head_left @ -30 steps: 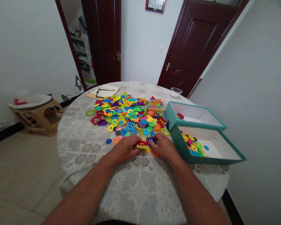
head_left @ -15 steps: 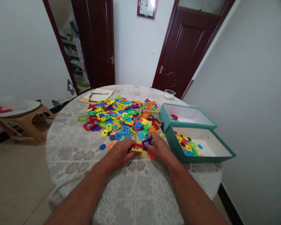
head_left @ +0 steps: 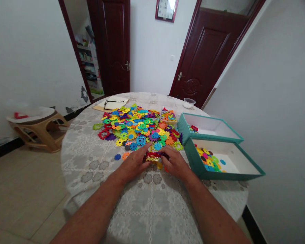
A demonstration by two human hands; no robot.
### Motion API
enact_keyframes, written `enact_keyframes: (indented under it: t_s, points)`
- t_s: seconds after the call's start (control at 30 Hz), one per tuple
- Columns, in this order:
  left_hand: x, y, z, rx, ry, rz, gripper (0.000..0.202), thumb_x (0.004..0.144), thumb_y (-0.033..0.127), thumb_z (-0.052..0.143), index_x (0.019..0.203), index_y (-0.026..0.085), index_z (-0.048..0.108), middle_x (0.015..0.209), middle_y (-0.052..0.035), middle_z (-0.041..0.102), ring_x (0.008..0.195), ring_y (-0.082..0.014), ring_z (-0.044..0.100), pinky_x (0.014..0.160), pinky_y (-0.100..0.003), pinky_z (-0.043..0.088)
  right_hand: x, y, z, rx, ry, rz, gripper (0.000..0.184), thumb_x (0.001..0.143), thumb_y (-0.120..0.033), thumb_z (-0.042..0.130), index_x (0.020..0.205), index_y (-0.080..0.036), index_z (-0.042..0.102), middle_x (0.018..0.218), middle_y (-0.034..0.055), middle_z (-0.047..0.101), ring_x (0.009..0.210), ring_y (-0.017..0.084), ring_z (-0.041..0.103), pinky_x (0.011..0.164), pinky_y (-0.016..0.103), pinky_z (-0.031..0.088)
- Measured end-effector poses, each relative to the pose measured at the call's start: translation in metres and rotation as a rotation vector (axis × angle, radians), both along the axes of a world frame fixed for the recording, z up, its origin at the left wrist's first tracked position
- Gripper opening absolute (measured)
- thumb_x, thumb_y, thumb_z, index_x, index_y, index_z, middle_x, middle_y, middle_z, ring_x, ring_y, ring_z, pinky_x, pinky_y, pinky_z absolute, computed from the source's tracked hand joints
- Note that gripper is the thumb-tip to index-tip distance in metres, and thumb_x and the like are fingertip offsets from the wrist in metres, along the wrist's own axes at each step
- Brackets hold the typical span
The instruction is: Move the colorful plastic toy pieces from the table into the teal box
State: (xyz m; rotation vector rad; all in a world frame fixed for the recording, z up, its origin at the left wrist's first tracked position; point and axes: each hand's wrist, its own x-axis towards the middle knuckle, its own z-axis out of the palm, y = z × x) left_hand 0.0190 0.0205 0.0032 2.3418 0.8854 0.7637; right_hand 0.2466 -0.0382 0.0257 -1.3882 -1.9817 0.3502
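Note:
Close to the near side of the plastic gear-piece pile (head_left: 137, 125), a small red and yellow block of joined gear pieces (head_left: 152, 156) is between my hands. My left hand (head_left: 134, 164) grips the block's left end, thumb below and fingers above. At the right end, my right hand (head_left: 175, 163) is closed, its fingertips against the block. A dark purple piece shows only partly at those fingertips. Under the block lies a yellow piece (head_left: 159, 165). Loose blue (head_left: 117, 157) and orange (head_left: 125, 156) round pieces lie left of my left hand.
Two teal-edged boxes stand at the right: the nearer box (head_left: 231, 175) holds several round pieces, the farther box (head_left: 218, 122) a few. A clear tub (head_left: 189, 102), glasses (head_left: 105, 104) on papers and a small container of pieces (head_left: 168, 116) are farther back.
My right hand has brought the purple piece left against the red and yellow block. The hands are now closer together. The whole view has shifted slightly.

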Motion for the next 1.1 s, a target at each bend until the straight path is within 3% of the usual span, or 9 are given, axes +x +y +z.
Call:
enact_keyframes:
  t_s: [0.2, 0.37, 0.53, 0.67, 0.77, 0.87, 1.0, 1.1]
  points:
    - [0.0, 0.006, -0.011, 0.052, -0.009, 0.003, 0.07, 0.09, 0.02, 0.065, 0.156, 0.028, 0.043, 0.137, -0.0109, 0.069, 0.118, -0.0263, 0.069, 0.106, -0.045, 0.054, -0.003, -0.004, 0.0, -0.023, 0.023, 0.088, 0.054, 0.082, -0.005, 0.052, 0.132, -0.022, 0.063, 0.122, 0.0076, 0.069, 0.111, 0.021, 0.063, 0.102, 0.036, 0.048]
    - [0.0, 0.007, -0.012, 0.073, 0.001, 0.016, 0.062, 0.094, 0.025, 0.062, 0.154, 0.022, 0.048, 0.148, -0.0136, 0.062, 0.133, -0.0291, 0.063, 0.114, -0.049, 0.049, -0.01, -0.003, -0.008, -0.056, 0.008, 0.112, 0.067, 0.084, -0.017, 0.069, 0.148, -0.023, 0.051, 0.136, 0.0104, 0.063, 0.124, 0.024, 0.06, 0.109, 0.04, 0.046]
    - [0.001, 0.006, -0.01, 0.086, -0.003, 0.014, 0.055, 0.101, 0.032, 0.053, 0.155, 0.023, 0.047, 0.152, -0.0131, 0.059, 0.138, -0.0287, 0.059, 0.117, -0.05, 0.048, -0.024, 0.004, -0.02, 0.011, -0.078, -0.007, 0.059, 0.09, -0.02, 0.065, 0.148, -0.022, 0.05, 0.138, 0.0134, 0.063, 0.124, 0.027, 0.058, 0.108, 0.044, 0.047]
    - [0.0, 0.004, -0.008, 0.132, -0.052, -0.013, 0.053, 0.104, 0.033, 0.047, 0.156, 0.023, 0.044, 0.153, -0.0124, 0.058, 0.139, -0.0267, 0.057, 0.117, -0.048, 0.048, -0.035, 0.001, -0.015, 0.029, -0.182, -0.055, 0.05, 0.093, -0.023, 0.061, 0.143, -0.022, 0.053, 0.132, 0.013, 0.066, 0.118, 0.028, 0.06, 0.101, 0.043, 0.049]
    - [-0.001, 0.002, -0.002, 0.14, -0.101, 0.016, 0.052, 0.104, 0.036, 0.049, 0.155, 0.025, 0.045, 0.147, -0.0113, 0.062, 0.13, -0.0254, 0.063, 0.113, -0.046, 0.05, -0.037, -0.004, 0.001, 0.033, -0.182, -0.117, 0.042, 0.091, -0.023, 0.06, 0.133, -0.025, 0.056, 0.123, 0.0095, 0.07, 0.11, 0.026, 0.064, 0.093, 0.037, 0.051]
    - [-0.003, 0.005, 0.005, 0.159, -0.186, 0.13, 0.045, 0.103, 0.038, 0.051, 0.145, 0.024, 0.054, 0.129, -0.0099, 0.071, 0.105, -0.0225, 0.07, 0.101, -0.042, 0.056, -0.023, -0.01, 0.033, 0.03, -0.129, -0.271, 0.034, 0.091, -0.025, 0.059, 0.124, -0.023, 0.058, 0.114, 0.0093, 0.072, 0.1, 0.025, 0.067, 0.087, 0.034, 0.05]
    - [-0.011, 0.015, 0.01, 0.212, -0.236, 0.387, 0.029, 0.1, 0.03, 0.048, 0.121, 0.02, 0.065, 0.11, -0.0099, 0.074, 0.101, -0.0249, 0.068, 0.099, -0.044, 0.054, 0.029, -0.003, 0.083, 0.05, -0.18, -0.484, 0.034, 0.094, -0.031, 0.056, 0.126, -0.022, 0.058, 0.109, 0.01, 0.074, 0.093, 0.025, 0.069, 0.082, 0.033, 0.048]
    - [-0.021, 0.026, 0.009, 0.233, -0.225, 0.561, 0.027, 0.097, 0.023, 0.044, 0.112, 0.021, 0.066, 0.111, -0.0113, 0.073, 0.109, -0.0271, 0.066, 0.102, -0.045, 0.052, 0.081, 0.021, 0.106, 0.022, -0.353, -0.756, 0.037, 0.094, -0.033, 0.055, 0.129, -0.02, 0.058, 0.112, 0.0145, 0.074, 0.095, 0.029, 0.07, 0.081, 0.035, 0.047]
